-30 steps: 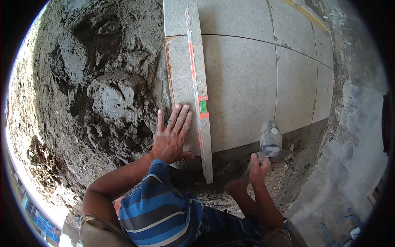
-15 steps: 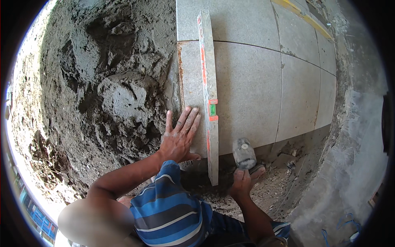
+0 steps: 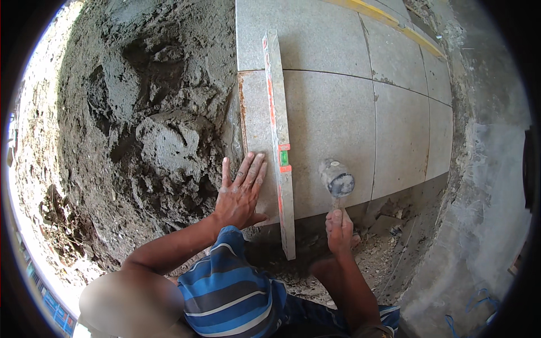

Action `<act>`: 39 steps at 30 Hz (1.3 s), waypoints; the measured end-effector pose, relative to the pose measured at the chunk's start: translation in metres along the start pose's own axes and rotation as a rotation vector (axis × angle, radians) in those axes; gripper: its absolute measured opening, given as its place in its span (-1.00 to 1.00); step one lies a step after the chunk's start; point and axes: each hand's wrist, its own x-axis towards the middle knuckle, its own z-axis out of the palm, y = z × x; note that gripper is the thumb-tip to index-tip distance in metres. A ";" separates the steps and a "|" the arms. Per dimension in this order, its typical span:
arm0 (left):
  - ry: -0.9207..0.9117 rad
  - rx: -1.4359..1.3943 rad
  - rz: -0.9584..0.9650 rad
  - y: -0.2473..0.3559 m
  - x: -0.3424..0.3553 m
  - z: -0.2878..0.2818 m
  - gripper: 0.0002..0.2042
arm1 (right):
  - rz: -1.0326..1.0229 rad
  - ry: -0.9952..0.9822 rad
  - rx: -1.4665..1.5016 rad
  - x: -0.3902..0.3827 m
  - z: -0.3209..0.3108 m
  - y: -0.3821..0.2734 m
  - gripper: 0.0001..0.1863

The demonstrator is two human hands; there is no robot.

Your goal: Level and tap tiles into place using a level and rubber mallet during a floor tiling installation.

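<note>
The left hand lies flat with its fingers spread, palm down on the near left corner of a large grey speckled stone floor tile at the centre of the frame, gripping nothing. The right hand, just right of centre and lower, is closed around the handle of a grey rubber-headed mallet, whose head hangs close above the same tile near its lower edge; whether it touches the surface cannot be told. Between the two hands a long grey aluminium spirit level with red-orange markings and a green vial lies on the tile, running from the upper centre down past the tile's near edge. Judging by how things lie, the tile is already bedded and is at the stage of being tapped and checked for level, while the wet grey mortar bed filling the left half of the frame is heaped and uncovered, so much laying seems left. Counting: about six tiles show, in two rows reaching to the upper right; one level, one mallet, two hands. A yellowish strip crosses the tiles at the upper right, and a rough concrete surface fills the right side.
</note>
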 end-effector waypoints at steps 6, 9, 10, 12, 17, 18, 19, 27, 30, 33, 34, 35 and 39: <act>0.286 0.213 -0.139 -0.073 0.085 -0.064 0.09 | -0.173 0.137 -0.173 0.092 0.014 -0.095 -0.56; 0.303 0.244 -0.148 -0.112 0.146 -0.071 -0.04 | -0.253 0.186 -0.264 0.146 0.027 -0.117 -0.55; 0.309 0.259 -0.158 -0.124 0.153 -0.074 -0.04 | -0.269 0.196 -0.173 0.157 0.037 -0.132 -0.54; 0.278 0.256 -0.168 -0.145 0.162 -0.074 -0.08 | -0.292 0.199 -0.078 0.177 0.054 -0.156 -0.53; 0.354 0.242 -0.111 -0.144 0.163 -0.068 -0.12 | -0.491 0.341 -0.222 0.230 0.072 -0.179 -0.51; 0.359 0.244 -0.107 -0.142 0.164 -0.069 -0.12 | -0.495 0.347 -0.221 0.243 0.073 -0.174 -0.51; 0.359 0.238 -0.103 -0.140 0.165 -0.070 -0.12 | -0.469 0.348 -0.363 0.254 0.073 -0.171 -0.49; 0.366 0.204 -0.098 -0.146 0.167 -0.085 -0.18 | -0.409 0.289 -0.526 0.267 0.076 -0.180 -0.45; 0.111 0.150 -0.114 -0.171 0.189 -0.121 -0.24 | -0.451 0.309 -0.360 0.254 0.075 -0.206 -0.47; 0.328 0.205 -0.136 -0.220 0.212 -0.126 -0.25 | -0.476 0.249 -0.031 0.238 0.088 -0.262 -0.50; 0.280 0.199 -0.147 -0.221 0.219 -0.132 -0.23 | -0.520 0.279 0.014 0.239 0.086 -0.271 -0.50; 0.231 0.195 -0.159 -0.220 0.222 -0.136 -0.20 | -0.563 0.306 0.060 0.243 0.087 -0.276 -0.51; 0.245 0.198 -0.147 -0.224 0.221 -0.138 -0.15 | -0.577 0.366 -0.109 0.270 0.102 -0.262 -0.50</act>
